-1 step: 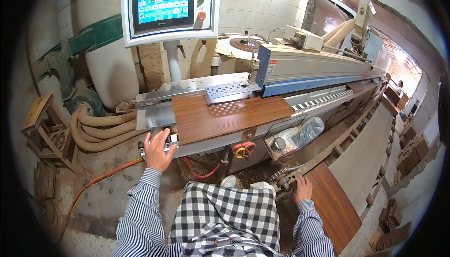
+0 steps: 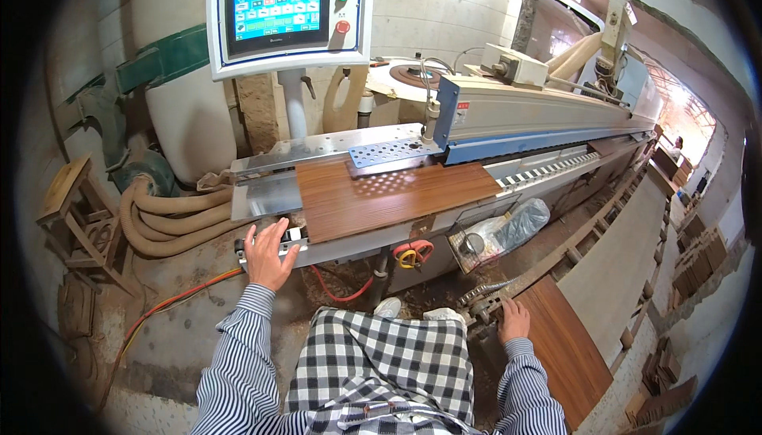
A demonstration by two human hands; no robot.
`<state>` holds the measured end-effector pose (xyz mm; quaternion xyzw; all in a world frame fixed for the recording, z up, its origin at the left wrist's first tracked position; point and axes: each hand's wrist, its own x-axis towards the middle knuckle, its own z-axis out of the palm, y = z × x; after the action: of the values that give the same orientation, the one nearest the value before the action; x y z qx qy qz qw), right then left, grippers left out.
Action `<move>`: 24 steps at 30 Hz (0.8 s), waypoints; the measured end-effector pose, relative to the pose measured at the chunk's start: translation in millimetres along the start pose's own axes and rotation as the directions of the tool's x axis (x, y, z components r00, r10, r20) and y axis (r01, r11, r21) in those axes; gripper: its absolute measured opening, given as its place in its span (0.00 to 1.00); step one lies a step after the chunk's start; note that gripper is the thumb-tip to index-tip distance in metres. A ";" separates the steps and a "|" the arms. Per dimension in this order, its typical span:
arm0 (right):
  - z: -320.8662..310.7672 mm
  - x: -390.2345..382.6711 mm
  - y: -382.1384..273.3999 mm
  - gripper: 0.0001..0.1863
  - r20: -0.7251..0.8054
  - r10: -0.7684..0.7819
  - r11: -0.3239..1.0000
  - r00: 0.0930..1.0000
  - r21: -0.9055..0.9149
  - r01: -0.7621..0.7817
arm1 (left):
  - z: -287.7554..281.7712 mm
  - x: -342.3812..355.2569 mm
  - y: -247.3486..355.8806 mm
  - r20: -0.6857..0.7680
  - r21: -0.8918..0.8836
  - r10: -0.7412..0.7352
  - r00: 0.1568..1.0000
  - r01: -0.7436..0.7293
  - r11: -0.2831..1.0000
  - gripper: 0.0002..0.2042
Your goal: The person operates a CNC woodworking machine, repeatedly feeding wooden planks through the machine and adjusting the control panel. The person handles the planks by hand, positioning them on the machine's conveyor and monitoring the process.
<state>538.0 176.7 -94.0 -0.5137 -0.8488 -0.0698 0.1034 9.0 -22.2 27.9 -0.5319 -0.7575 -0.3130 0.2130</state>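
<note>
The left hand (image 2: 267,254) lies open, fingers spread, on the near left corner of the machine (image 2: 548,117), just left of the brown panel (image 2: 389,195) lying on its bed. The right hand (image 2: 514,320) rests open on a second panel (image 2: 567,348) low at the right, beside a chain (image 2: 484,296).

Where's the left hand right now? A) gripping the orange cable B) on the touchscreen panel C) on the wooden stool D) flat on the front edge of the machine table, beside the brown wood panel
D: the left hand lies open on the table's front edge, just left of the brown wood panel.
</note>
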 end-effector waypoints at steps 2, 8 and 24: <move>8.4 -5.5 4.4 0.32 -0.024 -0.017 1.000 1.000 0.023 0.018 | 3.1 -0.9 -1.4 -0.032 0.011 0.014 0.999 -0.014 1.000 0.26; -12.0 -65.8 -35.8 0.23 -0.176 -0.080 0.985 0.981 0.140 0.105 | 4.3 -5.4 -1.4 -0.099 0.004 -0.014 0.995 0.015 1.000 0.23; 41.9 -206.1 43.7 0.20 0.619 0.700 -0.692 0.356 0.711 0.124 | 15.3 -5.0 -0.4 -0.150 -0.005 -0.016 0.989 0.016 1.000 0.20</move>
<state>665.3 29.5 -185.0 -0.4743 -0.0132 0.5494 0.6878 10.5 -15.0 13.6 -0.5013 -0.7429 -0.3553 0.2658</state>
